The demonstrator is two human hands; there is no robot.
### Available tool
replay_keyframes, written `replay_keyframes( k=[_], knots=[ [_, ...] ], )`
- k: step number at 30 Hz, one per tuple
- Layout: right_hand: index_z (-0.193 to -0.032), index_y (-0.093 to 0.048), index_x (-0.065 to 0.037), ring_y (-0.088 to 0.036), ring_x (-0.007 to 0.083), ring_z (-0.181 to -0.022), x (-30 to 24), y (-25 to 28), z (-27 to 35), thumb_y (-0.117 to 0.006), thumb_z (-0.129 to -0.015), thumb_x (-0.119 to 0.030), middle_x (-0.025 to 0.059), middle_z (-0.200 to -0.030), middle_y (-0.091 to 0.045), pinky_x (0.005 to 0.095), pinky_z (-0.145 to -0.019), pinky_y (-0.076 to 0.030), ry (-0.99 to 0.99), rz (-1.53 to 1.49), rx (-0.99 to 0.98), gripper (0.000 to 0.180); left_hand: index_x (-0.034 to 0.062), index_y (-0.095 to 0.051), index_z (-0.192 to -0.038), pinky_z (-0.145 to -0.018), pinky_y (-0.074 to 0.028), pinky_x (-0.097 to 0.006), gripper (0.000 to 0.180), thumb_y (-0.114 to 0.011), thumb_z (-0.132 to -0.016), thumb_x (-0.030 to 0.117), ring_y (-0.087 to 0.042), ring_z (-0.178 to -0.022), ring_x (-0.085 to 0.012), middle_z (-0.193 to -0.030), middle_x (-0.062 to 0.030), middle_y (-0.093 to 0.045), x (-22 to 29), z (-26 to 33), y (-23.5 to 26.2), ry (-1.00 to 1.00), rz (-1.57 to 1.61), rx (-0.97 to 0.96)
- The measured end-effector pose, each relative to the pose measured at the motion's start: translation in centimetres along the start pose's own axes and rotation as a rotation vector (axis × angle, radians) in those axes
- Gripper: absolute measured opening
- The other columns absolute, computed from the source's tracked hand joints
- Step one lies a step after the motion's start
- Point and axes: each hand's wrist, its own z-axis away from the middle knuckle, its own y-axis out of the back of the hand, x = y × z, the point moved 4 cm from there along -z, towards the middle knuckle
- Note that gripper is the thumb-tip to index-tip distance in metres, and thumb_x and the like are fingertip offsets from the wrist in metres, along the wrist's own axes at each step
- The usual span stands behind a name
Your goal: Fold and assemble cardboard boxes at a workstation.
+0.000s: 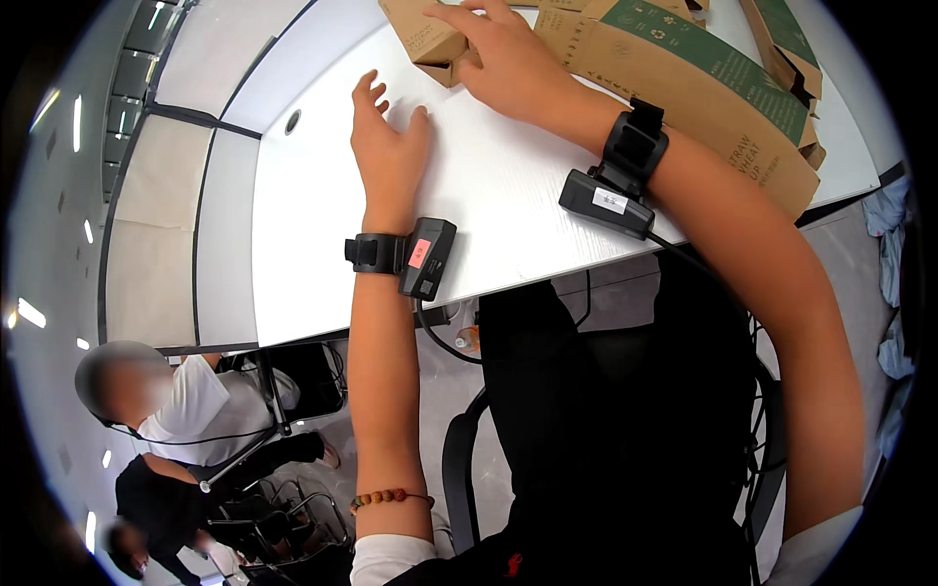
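Note:
My left hand [389, 161] is raised over the white table [322, 186], fingers curved and apart, thumb out to the side, holding nothing. Off to its upper right, my right hand [513, 68] grips a small brown cardboard box [418, 34]. The index finger lies across the box and the thumb is by its lower edge; the remaining fingers are partly cut off by the picture's top. Right beside this hand lie several brown and green cardboard boxes [684, 83], close together. Each wrist wears a black strap with a small black device and cable.
Low pale partition panels [151, 234] border the table on the left, near a round cable hole [292, 122]. Below the table edge are my legs, a black chair [464, 469] and an orange-tinted bottle [468, 339]. Two people [195, 410] are at the lower left.

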Motion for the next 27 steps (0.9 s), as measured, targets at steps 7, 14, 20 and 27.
replay_keyframes(
  k=[7,14,20,27],
  knots=[
    [-0.146,-0.052,-0.02,-0.064,0.0312,-0.102,1.7,-1.5,0.3,-0.054,-0.088,0.001,0.0167,-0.12,-0.06,0.038,-0.084,-0.053,-0.016,-0.057,-0.22,0.062,0.0133,-0.044,-0.151,-0.103,-0.051,-0.041,0.065,-0.07,-0.091,0.012,-0.062,-0.126,-0.0317,-0.138,-0.0209,-0.062,1.3,-0.1,-0.4,-0.138,0.125,-0.076],
    [-0.142,-0.055,-0.023,-0.061,0.0282,-0.091,0.2,-1.2,0.8,-0.054,-0.089,0.001,0.014,-0.108,-0.057,0.0381,-0.079,-0.052,-0.069,-0.158,-0.314,0.058,0.0101,-0.05,-0.143,-0.085,-0.056,-0.033,0.052,-0.066,-0.094,0.008,-0.072,-0.091,-0.0193,-0.098,-0.0133,-0.075,0.8,-0.1,-0.1,-0.084,0.139,-0.03],
    [-0.138,-0.056,-0.021,-0.058,0.0249,-0.086,0.3,-1.4,0.8,-0.057,-0.091,-0.001,0.0109,-0.098,-0.055,0.0367,-0.076,-0.049,0.001,-0.158,-0.285,0.051,0.008,-0.057,-0.133,-0.076,-0.054,-0.03,0.042,-0.066,-0.092,0.005,-0.069,-0.077,-0.0147,-0.086,-0.0094,-0.073,0.9,-0.5,-0.2,-0.115,0.093,0.016],
    [-0.134,-0.056,-0.019,-0.054,0.0232,-0.078,0.1,-1.4,0.8,-0.06,-0.088,-0.001,0.0081,-0.087,-0.052,0.0379,-0.07,-0.045,0.035,-0.197,-0.285,0.05,0.0064,-0.058,-0.133,-0.071,-0.052,-0.028,0.041,-0.064,-0.093,0.003,-0.065,-0.075,-0.0122,-0.088,-0.0089,-0.072,1.0,-0.4,-0.1,-0.089,0.116,0.016]
  ],
)
